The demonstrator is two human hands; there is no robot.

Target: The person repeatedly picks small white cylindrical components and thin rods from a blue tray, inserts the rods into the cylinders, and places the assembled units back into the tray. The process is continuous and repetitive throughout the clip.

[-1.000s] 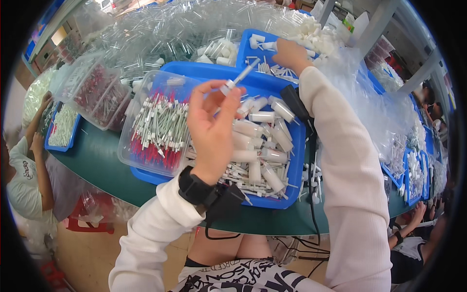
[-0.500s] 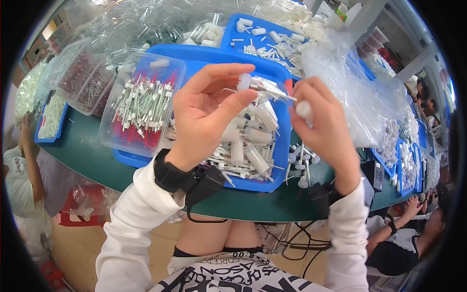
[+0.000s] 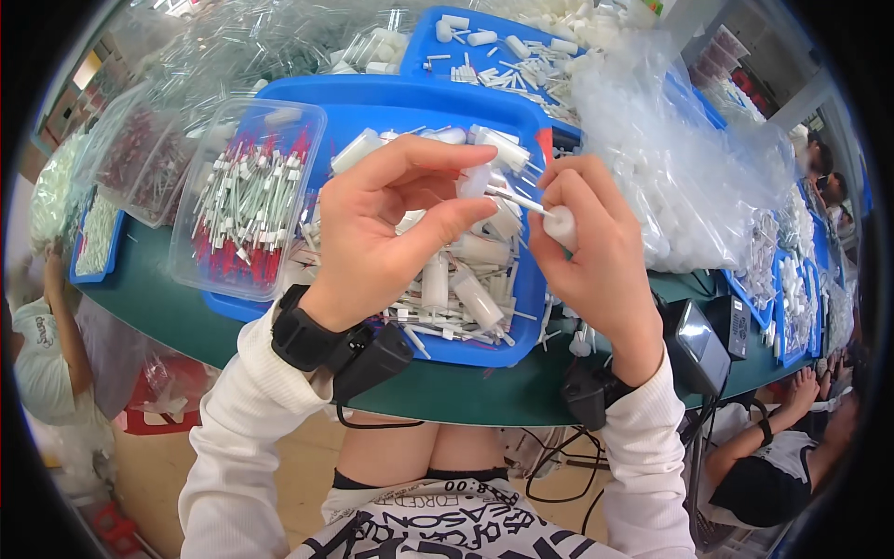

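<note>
Left hand (image 3: 372, 228) raised over the big blue tray (image 3: 358, 91); grip pinching a translucent white cap (image 3: 474, 181) between thumb and forefinger, other fingers curled behind. From the cap a thin white rod (image 3: 515, 197) slants down to the right.

Right hand (image 3: 603, 252) just beside, above the tray's right edge. Grip closed on a short white cylinder (image 3: 560, 228), thumb below, fingers bent over the top. Rod's far end meets the cylinder's round face in this view; whether it goes in, cannot tell.

Both wrists wear black bands with blocky modules attached. Sleeves white, ribbed.

Tray below: white cylinders (image 3: 477, 299) lying at odd angles among thin white stems, partly hidden by the left hand. At its left side, overlapping it, a clear plastic box (image 3: 202, 168) with a thick pile of slim pale parts (image 3: 244, 200) showing red ends.

Second blue tray (image 3: 421, 45) beyond, with scattered white pieces. Bulging clear bag (image 3: 638, 149) on the right; heap of clear tubes (image 3: 223, 56) at the far left. All on a green tabletop (image 3: 168, 291).

Small dark-framed device (image 3: 698, 347) near the right wrist. Other people at both edges, bare arms showing.
</note>
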